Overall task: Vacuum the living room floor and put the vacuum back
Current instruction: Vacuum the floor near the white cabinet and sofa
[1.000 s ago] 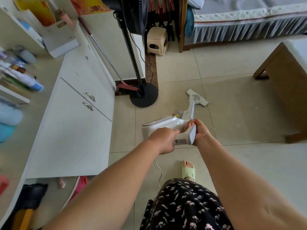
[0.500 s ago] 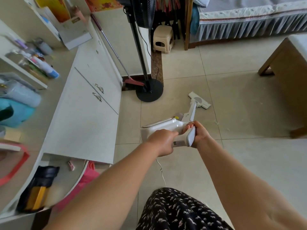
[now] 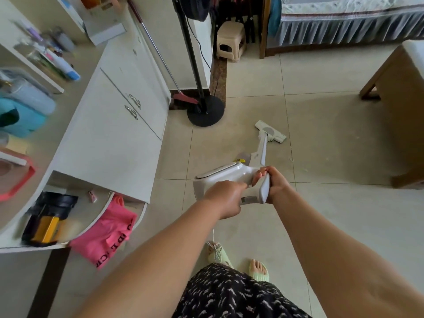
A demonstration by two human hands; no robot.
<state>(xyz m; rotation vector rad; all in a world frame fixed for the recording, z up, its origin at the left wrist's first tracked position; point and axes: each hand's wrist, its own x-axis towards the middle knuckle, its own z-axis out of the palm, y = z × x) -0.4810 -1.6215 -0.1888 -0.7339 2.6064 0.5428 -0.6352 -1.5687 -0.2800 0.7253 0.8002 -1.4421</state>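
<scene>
Catching the white cord (image 3: 213, 237) trailing by the feet could trip the person or jerk the vacuum (image 3: 231, 177). Left hand (image 3: 223, 198) and right hand (image 3: 276, 185) each keep a closed grip on its handle. Its tube runs forward and slightly right, floor head (image 3: 270, 131) resting on the floor (image 3: 321, 134) near the fan base (image 3: 205, 111).

White vacuum (image 3: 227, 174), pink cloth (image 3: 107, 237), black floral-print skirt (image 3: 229, 294).
</scene>
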